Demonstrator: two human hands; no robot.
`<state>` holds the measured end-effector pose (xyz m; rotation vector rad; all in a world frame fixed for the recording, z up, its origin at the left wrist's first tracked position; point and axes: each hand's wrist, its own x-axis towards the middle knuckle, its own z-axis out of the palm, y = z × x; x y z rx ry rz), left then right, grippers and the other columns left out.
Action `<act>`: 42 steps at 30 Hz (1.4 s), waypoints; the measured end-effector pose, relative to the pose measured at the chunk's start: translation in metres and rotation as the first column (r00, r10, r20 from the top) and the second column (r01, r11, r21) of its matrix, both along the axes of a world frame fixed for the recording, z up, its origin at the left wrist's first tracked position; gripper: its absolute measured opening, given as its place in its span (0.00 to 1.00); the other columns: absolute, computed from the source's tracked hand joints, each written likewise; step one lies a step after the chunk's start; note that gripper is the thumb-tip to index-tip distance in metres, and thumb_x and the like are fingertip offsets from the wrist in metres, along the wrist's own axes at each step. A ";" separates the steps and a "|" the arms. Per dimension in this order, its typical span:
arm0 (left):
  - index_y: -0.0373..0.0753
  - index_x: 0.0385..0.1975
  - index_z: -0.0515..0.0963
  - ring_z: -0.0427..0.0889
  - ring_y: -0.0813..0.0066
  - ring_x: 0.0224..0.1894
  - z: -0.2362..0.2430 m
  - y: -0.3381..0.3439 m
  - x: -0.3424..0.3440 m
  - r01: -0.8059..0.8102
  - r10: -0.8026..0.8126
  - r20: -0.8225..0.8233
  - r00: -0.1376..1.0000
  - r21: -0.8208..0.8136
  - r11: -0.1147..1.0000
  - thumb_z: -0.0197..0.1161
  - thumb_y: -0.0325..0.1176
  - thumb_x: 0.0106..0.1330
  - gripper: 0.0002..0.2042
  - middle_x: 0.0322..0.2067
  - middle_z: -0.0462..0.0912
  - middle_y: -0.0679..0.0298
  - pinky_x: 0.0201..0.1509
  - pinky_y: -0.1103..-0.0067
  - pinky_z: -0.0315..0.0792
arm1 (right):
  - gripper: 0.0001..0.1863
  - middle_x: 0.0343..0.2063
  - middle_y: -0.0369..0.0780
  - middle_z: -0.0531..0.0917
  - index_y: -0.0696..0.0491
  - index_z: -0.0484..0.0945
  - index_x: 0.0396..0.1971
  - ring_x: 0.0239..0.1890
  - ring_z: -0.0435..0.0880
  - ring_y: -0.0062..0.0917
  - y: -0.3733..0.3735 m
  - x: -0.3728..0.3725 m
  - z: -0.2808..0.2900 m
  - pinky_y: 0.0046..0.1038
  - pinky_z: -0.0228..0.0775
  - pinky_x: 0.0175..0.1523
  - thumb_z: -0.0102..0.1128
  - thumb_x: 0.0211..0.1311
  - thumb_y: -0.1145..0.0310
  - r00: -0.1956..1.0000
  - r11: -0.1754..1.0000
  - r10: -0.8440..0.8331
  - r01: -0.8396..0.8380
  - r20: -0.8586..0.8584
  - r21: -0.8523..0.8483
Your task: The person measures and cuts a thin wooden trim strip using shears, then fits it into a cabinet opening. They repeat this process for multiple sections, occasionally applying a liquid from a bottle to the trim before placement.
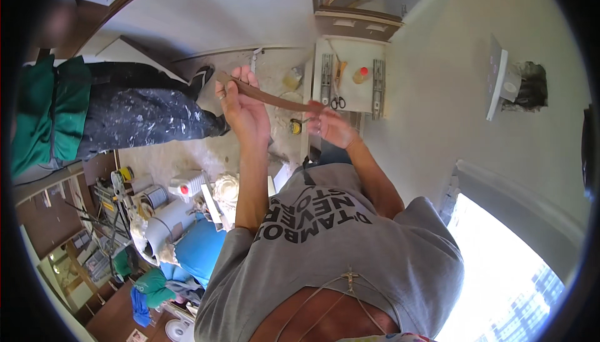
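Two hands were up and one strip ran between them; on the white panel (353,100) lay two metal runners (379,89), one along its left edge and one along its right, plus one pair of scissors (338,102) toward the lower left corner, one orange-handled tool (339,74) just inside the left runner, and one red-capped jar (360,76) nearer the right; one yellow-and-black tape measure (295,127) sat down on the floor (200,152); one co-worker (144,104) in spattered dark trousers stood off to the left.

And now the brown strip (275,99) itself: long, narrow, flat and plain, it bowed gently as it sloped down from left to right, clear of the floor, its right end close by the panel's left edge; the left hand (247,101) had it pinched under the thumb near one end, palm turned up, the other fingers spread loosely; the right hand (331,125) seemed to grasp the other end in its fingertips, though blur there made the exact grip hard to read.
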<state>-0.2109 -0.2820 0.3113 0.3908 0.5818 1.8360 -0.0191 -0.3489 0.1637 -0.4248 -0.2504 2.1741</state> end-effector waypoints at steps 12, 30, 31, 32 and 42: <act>0.40 0.40 0.69 0.77 0.71 0.42 -0.151 0.122 0.087 0.132 -0.162 -0.022 0.987 -0.480 0.867 0.56 0.27 0.66 0.06 0.38 0.77 0.63 0.53 0.74 0.75 | 0.10 0.27 0.33 0.77 0.50 0.71 0.30 0.32 0.78 0.21 0.141 0.152 -0.054 0.26 0.72 0.38 0.64 0.58 0.64 0.614 0.751 -0.590 0.656 0.525 0.076; 0.41 0.37 0.66 0.79 0.74 0.33 -0.253 0.267 0.187 0.219 -0.303 -0.033 0.952 -0.615 0.757 0.55 0.28 0.67 0.05 0.30 0.76 0.64 0.41 0.79 0.79 | 0.11 0.23 0.36 0.77 0.50 0.70 0.30 0.23 0.78 0.21 0.286 0.263 -0.175 0.24 0.77 0.32 0.62 0.61 0.61 0.416 0.572 -0.644 0.819 0.642 0.042; 0.41 0.37 0.66 0.79 0.74 0.33 -0.256 0.267 0.187 0.222 -0.305 -0.035 0.952 -0.609 0.762 0.54 0.29 0.67 0.05 0.30 0.76 0.65 0.41 0.79 0.79 | 0.11 0.23 0.36 0.77 0.50 0.70 0.30 0.23 0.78 0.21 0.286 0.264 -0.176 0.24 0.77 0.32 0.62 0.61 0.60 0.438 0.580 -0.629 0.814 0.642 0.013; 0.41 0.37 0.66 0.78 0.75 0.32 -0.259 0.271 0.189 0.215 -0.303 -0.035 0.952 -0.626 0.749 0.54 0.29 0.68 0.04 0.29 0.76 0.65 0.41 0.79 0.79 | 0.11 0.23 0.36 0.77 0.50 0.70 0.30 0.23 0.78 0.22 0.288 0.266 -0.177 0.25 0.77 0.32 0.62 0.61 0.60 0.432 0.603 -0.624 0.796 0.651 0.049; 0.40 0.36 0.67 0.79 0.73 0.33 -0.278 0.288 0.195 0.166 -0.279 -0.090 0.956 -0.619 0.768 0.57 0.28 0.66 0.05 0.30 0.77 0.63 0.42 0.76 0.79 | 0.11 0.21 0.38 0.75 0.54 0.71 0.32 0.21 0.77 0.25 0.290 0.271 -0.172 0.25 0.72 0.25 0.60 0.61 0.62 0.376 0.527 -0.593 0.850 0.712 -0.009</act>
